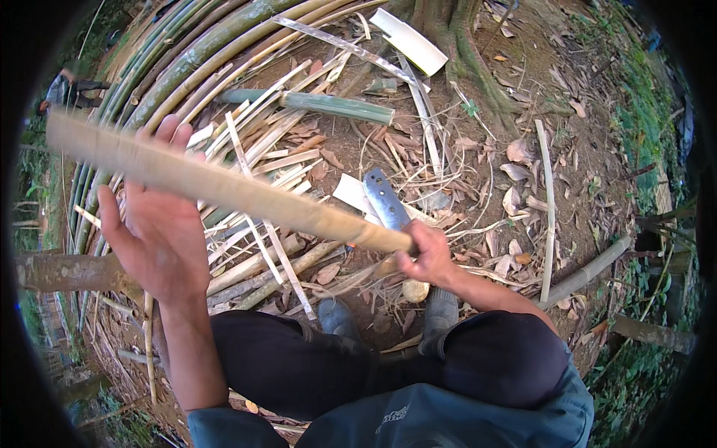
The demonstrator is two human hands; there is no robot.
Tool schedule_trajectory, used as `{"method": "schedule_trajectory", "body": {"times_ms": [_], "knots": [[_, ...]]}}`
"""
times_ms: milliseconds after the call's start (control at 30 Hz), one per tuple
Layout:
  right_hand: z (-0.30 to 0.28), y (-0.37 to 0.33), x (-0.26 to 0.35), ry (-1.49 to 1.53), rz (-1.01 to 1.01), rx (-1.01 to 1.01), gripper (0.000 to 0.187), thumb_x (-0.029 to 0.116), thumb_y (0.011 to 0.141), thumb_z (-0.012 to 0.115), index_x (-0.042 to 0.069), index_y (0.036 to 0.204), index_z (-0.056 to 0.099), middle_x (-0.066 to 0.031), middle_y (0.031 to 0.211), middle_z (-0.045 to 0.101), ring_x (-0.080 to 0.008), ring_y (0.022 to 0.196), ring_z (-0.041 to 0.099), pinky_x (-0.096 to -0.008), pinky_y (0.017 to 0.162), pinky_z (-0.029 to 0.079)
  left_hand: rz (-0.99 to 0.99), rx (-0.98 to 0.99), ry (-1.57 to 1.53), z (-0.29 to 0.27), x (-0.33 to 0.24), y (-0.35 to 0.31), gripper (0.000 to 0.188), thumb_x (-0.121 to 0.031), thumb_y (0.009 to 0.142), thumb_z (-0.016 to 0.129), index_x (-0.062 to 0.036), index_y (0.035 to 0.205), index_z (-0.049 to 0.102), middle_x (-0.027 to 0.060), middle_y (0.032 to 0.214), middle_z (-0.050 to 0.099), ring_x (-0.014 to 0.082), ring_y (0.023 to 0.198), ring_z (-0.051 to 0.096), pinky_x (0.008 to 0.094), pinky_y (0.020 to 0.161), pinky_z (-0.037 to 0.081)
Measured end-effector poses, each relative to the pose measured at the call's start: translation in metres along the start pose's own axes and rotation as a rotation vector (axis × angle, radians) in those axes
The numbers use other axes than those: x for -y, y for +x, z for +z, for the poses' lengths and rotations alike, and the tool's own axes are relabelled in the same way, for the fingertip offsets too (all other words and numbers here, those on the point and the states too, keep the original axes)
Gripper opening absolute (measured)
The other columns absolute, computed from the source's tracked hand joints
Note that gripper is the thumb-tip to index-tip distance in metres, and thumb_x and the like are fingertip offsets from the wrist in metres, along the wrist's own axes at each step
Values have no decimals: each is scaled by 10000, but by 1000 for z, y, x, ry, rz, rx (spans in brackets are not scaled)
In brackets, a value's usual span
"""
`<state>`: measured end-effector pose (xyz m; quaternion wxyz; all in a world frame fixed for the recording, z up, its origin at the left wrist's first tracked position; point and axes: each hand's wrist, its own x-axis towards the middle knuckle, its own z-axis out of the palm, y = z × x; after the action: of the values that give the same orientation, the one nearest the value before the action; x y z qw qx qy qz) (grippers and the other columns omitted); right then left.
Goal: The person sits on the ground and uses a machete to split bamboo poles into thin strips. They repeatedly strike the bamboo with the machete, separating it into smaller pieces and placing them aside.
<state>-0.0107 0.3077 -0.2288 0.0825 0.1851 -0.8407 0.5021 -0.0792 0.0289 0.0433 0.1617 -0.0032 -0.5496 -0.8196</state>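
A long, flat bamboo slat [269, 203] slants across the view from the far left down to the middle, its far end smeared by motion. My right hand [432, 257] is closed around its near end. Behind the slat, my left hand [160, 243] is raised with the palm up and fingers spread; I cannot tell whether it touches the slat. Just beyond my right hand lies a grey metal blade [383, 196] with round holes, partly covered by the slat. Below that hand shows a rounded pale wooden end [415, 290]; whether it belongs to the blade is hidden.
Split bamboo strips [280, 168] lie heaped at left of centre. Long bamboo poles [202, 71] curve along the upper left. A green bamboo section [340, 107] lies beyond, near a tree trunk [441, 26]. Another person [67, 89] is at the far left.
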Motion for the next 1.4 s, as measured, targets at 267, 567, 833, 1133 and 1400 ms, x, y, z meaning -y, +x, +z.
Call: {"method": "schedule_trajectory", "body": {"times_ms": [267, 567, 833, 1133, 1400], "knots": [[25, -32, -45, -176, 372, -122, 590, 375, 835, 708, -31, 1183, 458, -224, 1136, 526, -365, 945, 589, -460, 846, 486, 56, -103, -97, -40, 9, -8, 303, -338, 1025, 404, -73, 1100, 531, 92, 984, 578, 209, 909, 546, 378, 890, 433], [40, -119, -87, 22, 993, 426, 738, 422, 798, 743, -79, 1283, 503, -281, 1144, 647, -374, 1081, 642, -429, 934, 491, 205, -109, -30, -49, 53, 13, 307, -294, 965, 464, -34, 1125, 496, 112, 1005, 532, 221, 970, 509, 385, 907, 413], [4, -102, -135, 241, 1076, 173, 705, 398, 809, 706, -64, 1316, 541, -244, 1154, 677, -367, 1059, 650, -409, 941, 484, 242, -64, 120, 5, 77, 17, 464, -302, 1036, 455, 13, 1374, 423, 119, 1212, 520, 184, 1141, 495, 363, 1021, 394], [-185, 64, 38, -111, 430, -151, 439, 182, 770, 727, -37, 1101, 542, -171, 983, 666, -248, 906, 646, -366, 850, 497, 264, 298, 525, 22, 76, 22, 378, -302, 1009, 582, 17, 1206, 530, 100, 1007, 630, 173, 920, 579, 323, 841, 462], [-220, 150, 222, 716, 190, -173, 378, 16, 806, 602, 3, 1168, 497, -95, 759, 600, -168, 629, 591, -297, 624, 500, 347, 240, 564, 27, 72, 16, 278, -276, 960, 665, -10, 1028, 622, 90, 843, 629, 200, 729, 588, 321, 677, 465]]}}
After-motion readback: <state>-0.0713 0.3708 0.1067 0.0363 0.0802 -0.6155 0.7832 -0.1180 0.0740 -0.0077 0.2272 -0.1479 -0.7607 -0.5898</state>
